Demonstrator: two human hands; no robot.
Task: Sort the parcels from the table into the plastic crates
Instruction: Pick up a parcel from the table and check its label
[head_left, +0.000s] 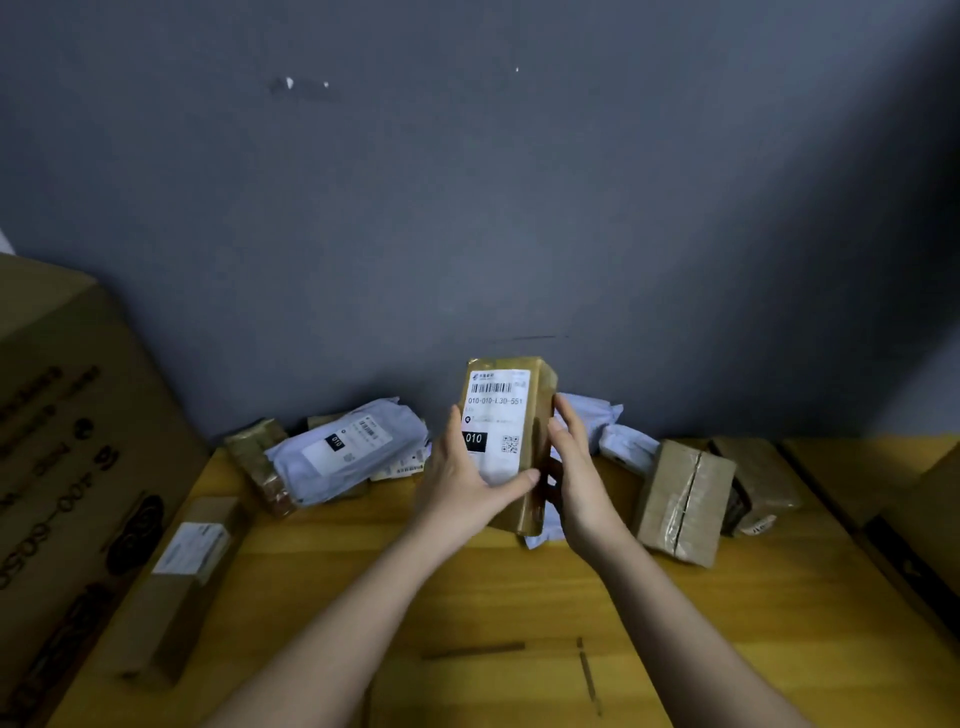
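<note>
- I see a brown taped parcel (511, 441) held up above the yellow wooden bench (467, 597), standing nearly upright with its white label facing me; the label reads 010-010-L30-551 and carries a black 010 patch.
- My left hand (462, 478) has its grip clamped on the parcel's lower left side, the thumb lying across the bottom of the label.
- My right hand (576, 467) steadies the parcel's right edge with its fingers nearly straight, the grip apart and only resting against the side.
- On the bench at the back left lies a grey mailer bag (348, 447), also marked 010, resting on a small taped box (260, 467).
- A long cardboard box (182, 577) with a white label lies near the left edge, beside a large carton (67, 441).
- To the right stand two more brown boxes (685, 499), touching each other, with a crumpled white bag (618, 436) behind the held parcel.
</note>
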